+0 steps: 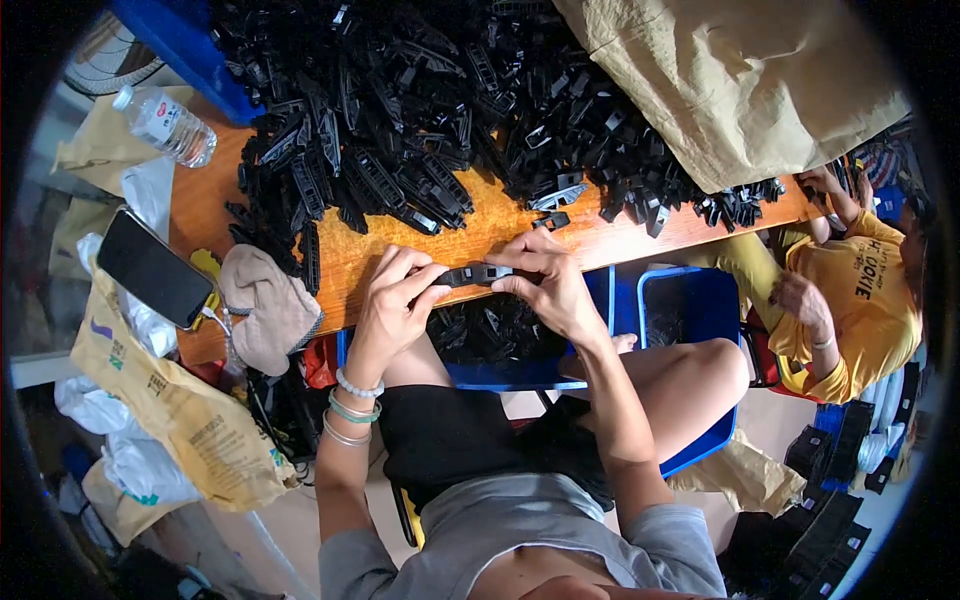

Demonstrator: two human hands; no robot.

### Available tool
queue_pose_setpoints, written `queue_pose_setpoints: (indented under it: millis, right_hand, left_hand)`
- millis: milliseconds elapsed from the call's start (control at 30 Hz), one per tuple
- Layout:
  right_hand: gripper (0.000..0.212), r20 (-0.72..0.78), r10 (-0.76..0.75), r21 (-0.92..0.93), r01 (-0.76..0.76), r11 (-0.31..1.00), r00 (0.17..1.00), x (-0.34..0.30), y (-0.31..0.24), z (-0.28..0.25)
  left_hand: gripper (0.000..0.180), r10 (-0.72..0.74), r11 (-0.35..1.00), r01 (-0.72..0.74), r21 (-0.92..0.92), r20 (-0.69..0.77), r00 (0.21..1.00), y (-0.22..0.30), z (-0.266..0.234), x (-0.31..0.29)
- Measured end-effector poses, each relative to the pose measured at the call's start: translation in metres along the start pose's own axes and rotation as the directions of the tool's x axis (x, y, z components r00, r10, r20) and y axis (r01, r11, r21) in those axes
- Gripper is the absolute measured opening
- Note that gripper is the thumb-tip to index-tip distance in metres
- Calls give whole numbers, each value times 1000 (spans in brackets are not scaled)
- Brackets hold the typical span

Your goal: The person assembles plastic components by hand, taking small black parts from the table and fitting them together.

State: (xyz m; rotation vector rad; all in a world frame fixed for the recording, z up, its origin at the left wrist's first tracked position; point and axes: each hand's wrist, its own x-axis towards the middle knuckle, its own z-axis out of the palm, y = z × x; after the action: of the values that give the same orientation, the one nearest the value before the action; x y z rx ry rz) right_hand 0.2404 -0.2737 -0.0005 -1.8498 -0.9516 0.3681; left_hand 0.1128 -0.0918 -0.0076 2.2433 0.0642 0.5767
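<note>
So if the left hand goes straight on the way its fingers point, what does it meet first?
The left hand points right, along the black part it pinches. Past that, it would probably first meet the right hand on the part's other end, though depth is hard to judge.

Plastic parts pile [420, 110] on table [520, 235], bottle [165, 125] left, phone [152, 267] nearer, sack [740, 80] right

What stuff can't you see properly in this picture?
All in the head view:
- black plastic part: its ends are hidden by the fingers of the left hand and right hand.
- blue bin: what is inside is too dark to tell, and the knee covers part of it.
- pile of black parts: partly under the brown paper sack and cut off at the top edge.
- other person: cut off by the dark rim.
</note>
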Motion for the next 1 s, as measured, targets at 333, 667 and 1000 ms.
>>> queue_pose_setpoints:
  millis: [333,667,1000]
  right_hand:
    - [30,8,-19,-14,19,1000,1000,1,2,6]
    - [25,44,-57,-100,61,993,997,-22,-9,-19]
    - [18,-330,-280,-421,125,899,902,-1,28,-21]
  left_hand:
    - [17,3,999,-3,-37,8,1000,0,2,1]
    - [30,-53,998,55,17,-92,994,-10,-10,13]
    - [20,218,937,-184,297,-86,972,9,19,19]
